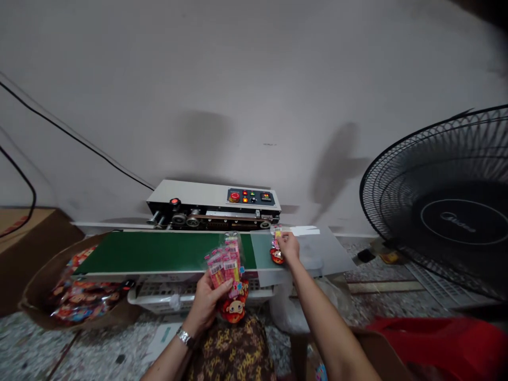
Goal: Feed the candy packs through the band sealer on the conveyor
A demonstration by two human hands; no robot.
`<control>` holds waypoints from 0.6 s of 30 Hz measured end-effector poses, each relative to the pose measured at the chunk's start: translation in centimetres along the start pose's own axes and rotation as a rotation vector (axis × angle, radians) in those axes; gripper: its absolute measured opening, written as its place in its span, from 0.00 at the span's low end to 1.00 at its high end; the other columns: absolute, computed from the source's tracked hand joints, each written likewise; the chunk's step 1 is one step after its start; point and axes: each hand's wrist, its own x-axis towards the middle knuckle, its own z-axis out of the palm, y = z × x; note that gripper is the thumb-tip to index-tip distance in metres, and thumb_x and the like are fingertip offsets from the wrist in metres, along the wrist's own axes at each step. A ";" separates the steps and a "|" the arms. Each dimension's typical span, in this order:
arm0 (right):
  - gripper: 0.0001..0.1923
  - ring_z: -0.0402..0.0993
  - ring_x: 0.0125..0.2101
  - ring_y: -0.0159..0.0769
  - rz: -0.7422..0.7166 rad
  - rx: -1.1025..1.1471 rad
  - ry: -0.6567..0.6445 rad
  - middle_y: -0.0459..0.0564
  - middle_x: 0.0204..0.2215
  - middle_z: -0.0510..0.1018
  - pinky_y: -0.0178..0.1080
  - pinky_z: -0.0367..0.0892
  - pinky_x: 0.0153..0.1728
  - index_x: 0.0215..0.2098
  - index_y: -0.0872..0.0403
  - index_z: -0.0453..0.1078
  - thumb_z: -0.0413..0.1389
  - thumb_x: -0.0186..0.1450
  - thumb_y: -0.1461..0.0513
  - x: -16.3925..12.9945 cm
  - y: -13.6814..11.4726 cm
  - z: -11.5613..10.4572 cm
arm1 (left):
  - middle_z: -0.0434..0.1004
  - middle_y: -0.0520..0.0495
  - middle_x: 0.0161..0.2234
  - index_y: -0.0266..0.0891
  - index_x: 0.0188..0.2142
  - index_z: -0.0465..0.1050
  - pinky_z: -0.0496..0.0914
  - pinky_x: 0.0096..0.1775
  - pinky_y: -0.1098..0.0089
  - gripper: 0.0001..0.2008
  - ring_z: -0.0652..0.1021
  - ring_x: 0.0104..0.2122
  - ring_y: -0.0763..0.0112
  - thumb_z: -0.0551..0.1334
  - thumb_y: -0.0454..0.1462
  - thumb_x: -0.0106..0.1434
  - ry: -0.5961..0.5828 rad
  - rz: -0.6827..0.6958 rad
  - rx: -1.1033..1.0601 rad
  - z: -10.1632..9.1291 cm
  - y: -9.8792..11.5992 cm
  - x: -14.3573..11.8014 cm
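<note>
My left hand (208,301) is closed around a fanned bunch of small clear packets (228,272) with pink labels, barcodes and a red-haired cartoon figure. It holds them low in front of the green conveyor belt (159,251). My right hand (289,246) pinches one similar packet (277,248) near the right end of the belt, over a translucent sheet. The packet's top edge points toward the sealing machine (214,203), which has a red stop button and lit switches. Whether the packet touches the machine's feed I cannot tell.
At the left, a box (39,312) holds several colourful packets beside a carton (32,248). A white basket (159,299) stands under the belt. On the right are a large black fan (448,211) and a red object (440,344). A cable (79,140) crosses the wall.
</note>
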 end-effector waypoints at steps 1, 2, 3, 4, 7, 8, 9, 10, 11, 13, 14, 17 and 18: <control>0.12 0.70 0.26 0.33 -0.023 -0.010 -0.033 0.48 0.25 0.75 0.31 0.57 0.25 0.37 0.56 0.69 0.54 0.58 0.58 0.1 -0.4 0.2 | 0.79 0.44 0.36 0.36 0.41 0.68 0.71 0.39 0.63 0.23 0.78 0.32 0.64 0.69 0.34 0.44 -0.002 0.001 0.000 0.1 0.0 0.0; 0.12 0.70 0.26 0.33 -0.060 -0.032 -0.070 0.48 0.25 0.75 0.31 0.58 0.26 0.38 0.55 0.69 0.54 0.57 0.58 0.1 -0.8 0.3 | 0.78 0.44 0.36 0.36 0.41 0.68 0.71 0.39 0.64 0.22 0.78 0.33 0.64 0.69 0.33 0.45 -0.007 0.003 0.001 0.2 -0.1 0.1; 0.14 0.70 0.27 0.34 -0.104 -0.063 -0.091 0.48 0.26 0.75 0.32 0.59 0.27 0.40 0.55 0.68 0.54 0.57 0.58 -0.1 -1.2 0.3 | 0.78 0.44 0.37 0.36 0.41 0.68 0.71 0.39 0.64 0.22 0.78 0.33 0.64 0.69 0.33 0.45 -0.015 0.007 0.001 0.3 -0.1 0.1; 0.16 0.70 0.30 0.35 -0.153 -0.092 -0.085 0.49 0.28 0.75 0.33 0.60 0.28 0.43 0.55 0.68 0.55 0.57 0.57 -0.5 -1.7 0.3 | 0.78 0.44 0.37 0.36 0.42 0.67 0.71 0.40 0.64 0.22 0.78 0.34 0.64 0.69 0.32 0.46 -0.026 0.013 0.000 0.4 -0.2 0.1; 0.23 0.69 0.39 0.40 -0.315 -0.014 0.011 0.55 0.41 0.71 0.37 0.63 0.34 0.50 0.53 0.63 0.55 0.57 0.55 -2.7 -3.3 -0.3 | 0.77 0.43 0.39 0.37 0.44 0.66 0.70 0.41 0.63 0.24 0.78 0.36 0.63 0.68 0.32 0.47 -0.065 0.028 -0.007 0.8 -0.2 0.0; 0.23 0.68 0.39 0.40 -0.362 0.101 -0.013 0.56 0.43 0.70 0.38 0.64 0.35 0.50 0.53 0.62 0.53 0.58 0.54 -3.8 -3.8 -0.5 | 0.77 0.42 0.40 0.37 0.46 0.65 0.70 0.41 0.63 0.25 0.77 0.36 0.63 0.67 0.32 0.48 -0.075 0.033 -0.009 0.9 -0.3 0.0; 0.22 0.69 0.38 0.39 -0.397 0.247 -0.086 0.55 0.43 0.70 0.38 0.65 0.35 0.50 0.54 0.62 0.51 0.60 0.53 -5.0 -4.3 -0.8 | 0.77 0.42 0.40 0.37 0.47 0.64 0.70 0.42 0.63 0.26 0.77 0.37 0.62 0.67 0.32 0.48 -0.082 0.038 -0.010 0.9 -0.3 0.1; 0.21 0.70 0.36 0.37 -0.422 0.401 -0.193 0.55 0.42 0.71 0.37 0.66 0.34 0.49 0.54 0.63 0.48 0.62 0.52 -6.2 -4.9 -1.0 | 0.77 0.42 0.41 0.37 0.47 0.64 0.70 0.42 0.63 0.26 0.77 0.38 0.62 0.67 0.32 0.48 -0.088 0.042 -0.009 1.0 -0.3 0.1; 0.20 0.71 0.34 0.35 -0.434 0.540 -0.293 0.53 0.39 0.72 0.36 0.67 0.33 0.48 0.55 0.63 0.47 0.63 0.52 -7.4 -5.5 -1.3 | 0.77 0.42 0.41 0.37 0.48 0.63 0.70 0.42 0.62 0.26 0.77 0.38 0.62 0.67 0.32 0.48 -0.093 0.044 -0.006 1.0 -0.4 0.1; 0.21 0.71 0.33 0.33 -0.451 0.719 -0.392 0.52 0.37 0.73 0.35 0.67 0.32 0.50 0.54 0.61 0.46 0.64 0.52 -9.1 -6.7 -2.1 | 0.76 0.42 0.41 0.37 0.47 0.64 0.69 0.43 0.62 0.25 0.77 0.39 0.61 0.67 0.32 0.48 -0.101 0.050 0.006 0.9 -0.4 0.2; 0.21 0.70 0.33 0.32 -0.479 0.747 -0.394 0.51 0.38 0.72 0.34 0.67 0.32 0.51 0.54 0.60 0.47 0.63 0.52 -9.7 -7.3 -2.6 | 0.76 0.42 0.42 0.37 0.47 0.64 0.69 0.44 0.62 0.25 0.76 0.40 0.61 0.67 0.32 0.48 -0.106 0.055 0.017 0.9 -0.4 0.2; 0.22 0.69 0.32 0.31 -0.649 0.630 -0.377 0.50 0.39 0.71 0.33 0.66 0.33 0.52 0.52 0.61 0.52 0.61 0.54 -10.0 -9.1 -4.2 | 0.75 0.41 0.43 0.37 0.46 0.65 0.68 0.45 0.61 0.25 0.75 0.42 0.60 0.67 0.32 0.48 -0.124 0.091 0.065 0.7 -0.2 0.2; 0.21 0.68 0.31 0.30 -0.717 0.553 -0.382 0.49 0.38 0.71 0.33 0.65 0.34 0.51 0.51 0.63 0.53 0.60 0.55 -9.8 -9.6 -4.7 | 0.75 0.41 0.44 0.37 0.46 0.65 0.67 0.46 0.61 0.25 0.75 0.43 0.59 0.67 0.33 0.48 -0.132 0.104 0.087 0.6 -0.1 0.1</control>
